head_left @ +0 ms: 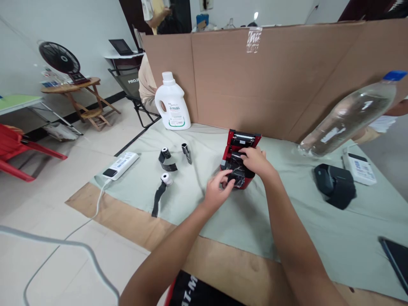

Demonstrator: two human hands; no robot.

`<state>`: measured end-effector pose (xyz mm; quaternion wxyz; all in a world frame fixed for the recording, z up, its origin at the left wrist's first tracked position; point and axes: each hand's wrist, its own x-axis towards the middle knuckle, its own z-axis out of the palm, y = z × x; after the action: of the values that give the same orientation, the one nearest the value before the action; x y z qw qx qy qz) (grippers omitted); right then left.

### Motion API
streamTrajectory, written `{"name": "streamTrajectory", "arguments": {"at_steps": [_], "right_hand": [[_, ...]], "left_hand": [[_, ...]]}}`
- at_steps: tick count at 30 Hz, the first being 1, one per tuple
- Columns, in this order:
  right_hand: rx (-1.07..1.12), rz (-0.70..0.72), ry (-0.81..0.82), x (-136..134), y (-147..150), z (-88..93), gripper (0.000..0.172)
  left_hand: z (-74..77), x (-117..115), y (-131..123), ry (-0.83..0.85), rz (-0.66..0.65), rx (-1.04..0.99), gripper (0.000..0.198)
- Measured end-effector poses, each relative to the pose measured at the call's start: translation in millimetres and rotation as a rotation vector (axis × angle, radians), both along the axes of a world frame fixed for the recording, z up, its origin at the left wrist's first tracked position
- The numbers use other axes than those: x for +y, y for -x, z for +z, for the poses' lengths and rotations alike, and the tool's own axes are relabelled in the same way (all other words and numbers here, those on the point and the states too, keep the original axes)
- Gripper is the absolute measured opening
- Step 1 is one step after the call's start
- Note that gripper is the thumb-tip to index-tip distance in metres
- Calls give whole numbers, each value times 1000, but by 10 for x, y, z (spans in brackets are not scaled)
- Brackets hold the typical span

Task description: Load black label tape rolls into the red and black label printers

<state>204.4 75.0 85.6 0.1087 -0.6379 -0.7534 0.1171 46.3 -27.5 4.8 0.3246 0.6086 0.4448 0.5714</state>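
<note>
A small red and black printer (245,182) stands on the cloth with its lid (245,138) raised. Shiny black ribbon (236,173) lies loosely across its open inside, below a dark roll (237,156). My left hand (219,188) is at the near left side, thumb and fingers pinched on the ribbon's edge. From the right, my right hand (256,161) reaches in with bent fingers at the dark roll; its fingertips are partly hidden. Left of the printer lie a black ribbon roll (165,158), a white-cored roll with a black tail (159,196) and a short dark roll (186,154).
A white jug (174,106) stands by the cardboard screen (223,80). A large clear bottle (350,117) leans at the right, near a black strapped device (334,185) and a white box (359,166). A power strip (121,165) lies left; a dark tablet (395,261) lies at the right edge.
</note>
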Motion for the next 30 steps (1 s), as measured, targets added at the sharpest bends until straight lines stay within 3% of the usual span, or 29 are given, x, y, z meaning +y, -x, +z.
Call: {"name": "streamTrajectory", "arguments": {"at_steps": [5,10,13,15,19,21,24,27,30], "right_hand": [[-48,-81,-2,-30,97,9,37],[-66,-157,13,-5,141,33,29],[94,-107,-19,-19,39,95,14],[274,-131,-117,-30,-83,147,17],[517,-351,-568,18,-297,143,23],[644,-313,-622,75,-342,76,24],[852,-218,-507,138,-366,-7,28],[966,-198,-359,115,-411,11,20],[944,-101,-71,24,-486,81,14]], "left_hand": [[36,54,-19,319,-187,-307,41],[46,79,-20,347,-222,-372,49],[53,82,-8,342,-224,-369,50],[50,81,2,332,-228,-360,48],[33,71,16,321,-270,-310,38],[25,67,24,330,-286,-282,32],[20,69,44,346,-284,-262,28],[23,79,69,335,-289,-253,24],[20,80,78,319,-309,-252,21]]}}
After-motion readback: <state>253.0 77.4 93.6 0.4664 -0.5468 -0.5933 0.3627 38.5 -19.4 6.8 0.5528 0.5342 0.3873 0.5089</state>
